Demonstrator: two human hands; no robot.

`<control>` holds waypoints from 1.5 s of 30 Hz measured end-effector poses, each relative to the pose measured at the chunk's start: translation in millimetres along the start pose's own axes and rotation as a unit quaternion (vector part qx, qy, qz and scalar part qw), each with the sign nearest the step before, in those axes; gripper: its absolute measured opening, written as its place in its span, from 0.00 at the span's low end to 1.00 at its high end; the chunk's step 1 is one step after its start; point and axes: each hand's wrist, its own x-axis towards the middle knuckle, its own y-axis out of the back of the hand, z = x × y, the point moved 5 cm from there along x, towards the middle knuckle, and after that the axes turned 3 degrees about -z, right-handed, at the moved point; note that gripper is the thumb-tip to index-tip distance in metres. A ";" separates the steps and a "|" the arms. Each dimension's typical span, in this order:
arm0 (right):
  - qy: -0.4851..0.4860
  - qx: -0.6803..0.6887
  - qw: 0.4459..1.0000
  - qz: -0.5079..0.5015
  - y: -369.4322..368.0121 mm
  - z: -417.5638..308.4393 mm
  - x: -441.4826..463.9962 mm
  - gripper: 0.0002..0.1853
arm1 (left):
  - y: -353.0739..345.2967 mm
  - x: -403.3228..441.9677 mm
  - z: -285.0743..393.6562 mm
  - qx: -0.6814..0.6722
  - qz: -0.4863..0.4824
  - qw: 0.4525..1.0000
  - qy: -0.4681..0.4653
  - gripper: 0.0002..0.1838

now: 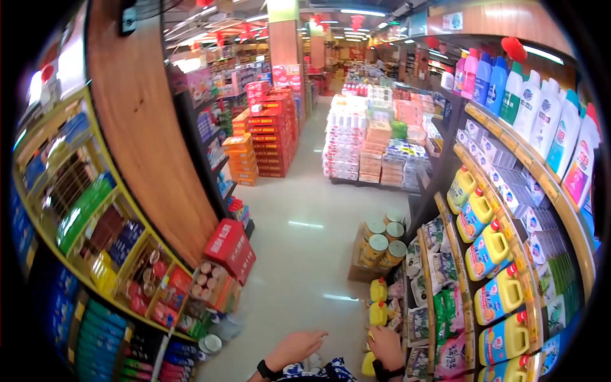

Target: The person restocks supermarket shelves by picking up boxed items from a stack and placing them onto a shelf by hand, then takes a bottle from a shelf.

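My left hand (298, 350) is low in the head view, in front of my body, its fingers stretched out and nothing in it. A dark band circles its wrist. To its right, my right hand (386, 349) also looks empty, fingers loosely extended, with a dark band on that wrist too. It overlaps the row of yellow bottles on the floor in the view; whether it touches one I cannot tell. The closest one fully seen is a yellow bottle (378, 313) with a red cap. Blue-and-white patterned cloth (334, 368) shows between my wrists.
Shelves on the right carry yellow detergent jugs (487, 253), tall bottles (525, 105) and bagged goods (443, 267). Lidded tubs (375, 245) stand in a carton on the aisle floor (293, 254). A red box (230, 250) borders the aisle's left; stacked paper packs (344, 137) are ahead.
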 end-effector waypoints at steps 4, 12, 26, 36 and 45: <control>0.131 0.054 0.989 0.031 45.9 -39.8 105.0 0.10 | 53.4 60.5 -42.1 -0.049 0.005 0.994 0.100 0.16; 0.189 0.058 0.980 0.007 43.5 -43.9 317.8 0.09 | 93.0 215.4 -195.2 -0.053 0.016 0.997 0.056 0.14; -0.021 0.053 0.998 -0.011 18.1 57.6 572.2 0.18 | 238.4 525.8 -365.7 -0.086 -0.052 0.995 -0.002 0.16; -0.015 0.018 0.998 -0.065 68.4 81.3 892.4 0.15 | 323.1 690.7 -533.3 0.021 -0.141 0.985 0.097 0.19; 0.174 -0.018 0.984 -0.038 147.9 -28.6 1209.2 0.17 | 438.7 784.6 -671.5 -0.030 0.025 0.983 0.180 0.18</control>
